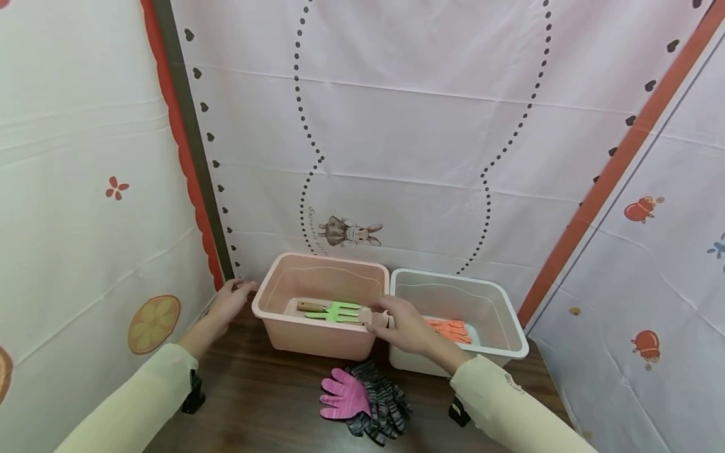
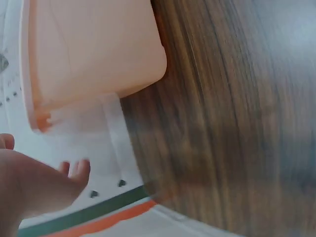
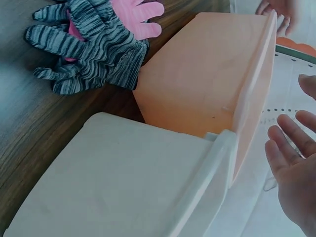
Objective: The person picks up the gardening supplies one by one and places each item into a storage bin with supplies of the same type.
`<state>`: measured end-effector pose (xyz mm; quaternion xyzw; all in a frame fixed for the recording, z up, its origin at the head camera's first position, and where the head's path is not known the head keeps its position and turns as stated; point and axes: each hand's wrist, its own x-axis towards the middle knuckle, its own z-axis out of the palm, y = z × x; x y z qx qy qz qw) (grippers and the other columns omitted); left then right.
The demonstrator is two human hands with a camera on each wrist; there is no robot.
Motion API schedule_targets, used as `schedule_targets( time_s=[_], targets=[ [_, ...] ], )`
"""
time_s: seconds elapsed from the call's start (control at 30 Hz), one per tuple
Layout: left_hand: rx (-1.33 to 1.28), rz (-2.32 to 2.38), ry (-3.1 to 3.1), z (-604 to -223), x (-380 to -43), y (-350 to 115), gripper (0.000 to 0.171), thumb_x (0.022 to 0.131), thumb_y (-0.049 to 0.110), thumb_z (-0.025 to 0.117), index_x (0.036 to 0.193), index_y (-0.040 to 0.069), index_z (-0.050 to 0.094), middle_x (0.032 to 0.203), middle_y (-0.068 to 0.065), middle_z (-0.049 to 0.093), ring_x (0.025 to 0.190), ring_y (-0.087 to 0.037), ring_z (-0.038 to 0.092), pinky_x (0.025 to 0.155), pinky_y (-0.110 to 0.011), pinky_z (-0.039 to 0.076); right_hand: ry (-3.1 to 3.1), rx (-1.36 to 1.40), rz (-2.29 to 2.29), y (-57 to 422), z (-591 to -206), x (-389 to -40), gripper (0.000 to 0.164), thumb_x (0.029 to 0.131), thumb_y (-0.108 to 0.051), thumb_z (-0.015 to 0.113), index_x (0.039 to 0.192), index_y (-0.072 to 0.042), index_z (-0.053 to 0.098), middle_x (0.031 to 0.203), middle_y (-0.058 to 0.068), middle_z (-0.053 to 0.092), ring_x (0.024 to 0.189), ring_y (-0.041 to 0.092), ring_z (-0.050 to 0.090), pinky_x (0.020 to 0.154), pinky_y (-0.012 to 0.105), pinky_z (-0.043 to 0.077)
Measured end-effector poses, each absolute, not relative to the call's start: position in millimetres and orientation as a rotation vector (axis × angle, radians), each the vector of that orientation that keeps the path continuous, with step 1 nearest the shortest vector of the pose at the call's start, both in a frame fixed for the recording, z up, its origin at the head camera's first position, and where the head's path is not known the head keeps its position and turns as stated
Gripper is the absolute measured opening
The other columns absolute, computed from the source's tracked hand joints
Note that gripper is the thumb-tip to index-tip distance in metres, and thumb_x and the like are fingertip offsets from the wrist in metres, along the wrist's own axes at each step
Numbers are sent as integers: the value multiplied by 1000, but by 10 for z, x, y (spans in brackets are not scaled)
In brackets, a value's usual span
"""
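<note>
In the head view, two green hand forks lie in the pink bin (image 1: 325, 336). One fork (image 1: 313, 307) has a brown wooden handle at the left; the other (image 1: 325, 316) points its tines left, its pale handle end by my right hand (image 1: 403, 324). That hand hovers at the bin's right front corner. In the right wrist view, my right hand (image 3: 298, 173) has its fingers spread and loosely bent, with nothing between them. My left hand (image 1: 229, 302) is beside the bin's left end, and the left wrist view shows its fingers (image 2: 79, 174) relaxed, apart from the bin.
A white bin (image 1: 461, 279) stands against the pink one at the right, with orange gloves (image 1: 451, 330) inside. Grey striped gloves (image 1: 384, 402) and a pink glove (image 1: 345, 396) lie on the wooden table (image 1: 266, 402) in front. Printed cloth (image 1: 408, 138) hangs around.
</note>
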<state>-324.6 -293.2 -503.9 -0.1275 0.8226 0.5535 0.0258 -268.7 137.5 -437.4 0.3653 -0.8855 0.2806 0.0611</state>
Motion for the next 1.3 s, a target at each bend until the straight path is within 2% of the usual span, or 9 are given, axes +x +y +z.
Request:
schedule_targets(
  time_s=[0.07, 0.2, 0.27, 0.43, 0.57, 0.67, 0.8, 1.03, 1.3],
  targets=[
    [-321, 1604, 2742, -4973, -3197, -2888, 82, 109, 54, 48, 164, -3, 25, 160, -32, 39, 146, -48, 41, 119, -63, 36, -2658, 1120, 847, 1436, -4343, -2627, 37, 100, -24, 75, 132, -9, 69, 124, 8, 71, 115, 23, 67, 96, 46, 58],
    [-115, 1401, 3064, -4820, -3116, -2747, 67, 110, 41, 54, 156, -5, 40, 152, -34, 48, 139, -51, 47, 112, -66, 41, -2637, 1137, 858, 1549, -4321, -2542, 39, 100, -24, 75, 135, -8, 68, 129, 9, 70, 118, 24, 66, 98, 48, 57],
    [-5, 1287, 3169, -4731, -3084, -2656, 66, 109, 42, 56, 155, -4, 44, 151, -33, 49, 138, -51, 48, 111, -69, 42, -2649, 1124, 834, 1610, -4296, -2484, 43, 100, -27, 75, 138, -9, 67, 132, 7, 68, 122, 24, 64, 100, 50, 56],
    [269, 1168, 3204, -4527, -3016, -2367, 72, 106, 51, 58, 160, 6, 43, 158, -26, 45, 144, -48, 43, 114, -70, 37, -2718, 1067, 772, 1782, -4217, -2314, 57, 99, -39, 76, 147, -13, 61, 140, 4, 63, 129, 27, 60, 103, 54, 53],
    [504, 1180, 3187, -4417, -2936, -2147, 67, 105, 47, 64, 159, 13, 46, 158, -17, 49, 145, -42, 46, 114, -67, 39, -2732, 1026, 827, 1896, -4172, -2198, 63, 98, -40, 77, 152, -16, 57, 148, 5, 59, 135, 29, 56, 105, 58, 52],
    [679, 1185, 3173, -4356, -2852, -1989, 63, 104, 41, 68, 156, 11, 50, 156, -14, 52, 144, -39, 47, 114, -65, 40, -2707, 981, 866, 1975, -4157, -2130, 63, 97, -38, 80, 152, -18, 57, 150, 3, 58, 137, 29, 56, 105, 59, 51],
    [841, 1163, 3162, -4297, -2736, -1799, 61, 101, 37, 71, 153, 9, 54, 155, -12, 54, 146, -38, 45, 118, -64, 36, -2647, 940, 874, 2078, -4155, -2061, 64, 94, -36, 83, 151, -19, 58, 146, 1, 61, 132, 25, 59, 102, 56, 54],
    [923, 1086, 3111, -4317, -2525, -1584, 59, 98, 38, 76, 150, 16, 59, 150, -7, 60, 140, -33, 54, 112, -58, 46, -2574, 882, 897, 2292, -4195, -1988, 65, 95, -36, 82, 152, -20, 56, 144, -2, 62, 132, 24, 60, 102, 54, 55],
    [941, 955, 3063, -4452, -2326, -1479, 59, 96, 44, 78, 149, 24, 60, 148, 1, 60, 137, -28, 56, 111, -53, 48, -2584, 703, 929, 2655, -4244, -1824, 65, 96, -30, 82, 153, -20, 55, 145, 3, 62, 130, 30, 60, 98, 61, 54]
  ],
)
